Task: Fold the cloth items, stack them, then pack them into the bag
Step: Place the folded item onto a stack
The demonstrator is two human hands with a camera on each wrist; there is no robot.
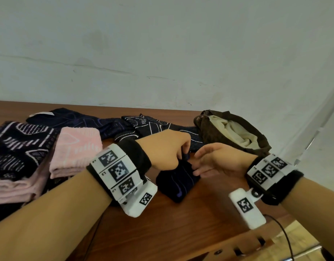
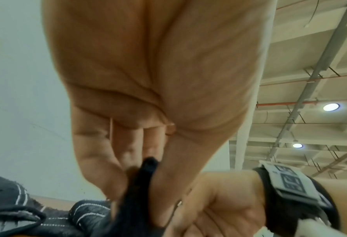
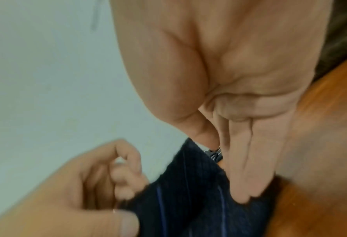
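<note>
A small dark navy cloth [image 1: 178, 182] with thin purple lines, partly folded, lies on the wooden table [image 1: 181, 232] in the middle of the head view. My left hand [image 1: 184, 153] pinches its upper edge between thumb and curled fingers; the left wrist view shows the dark cloth [image 2: 146, 173] caught there. My right hand [image 1: 197, 162] is at the cloth's right side with straight fingers [image 3: 241, 184] touching the navy cloth [image 3: 188, 200]. A brown bag [image 1: 256, 142] with a cream lining gapes open at the back right.
At the left sits a stack of folded pink cloths [image 1: 75, 153] beside a folded dark patterned cloth [image 1: 17, 146]. Unfolded dark patterned cloths [image 1: 143, 125] lie along the back by the white wall. A black cable [image 1: 282, 232] runs off the table's near right corner.
</note>
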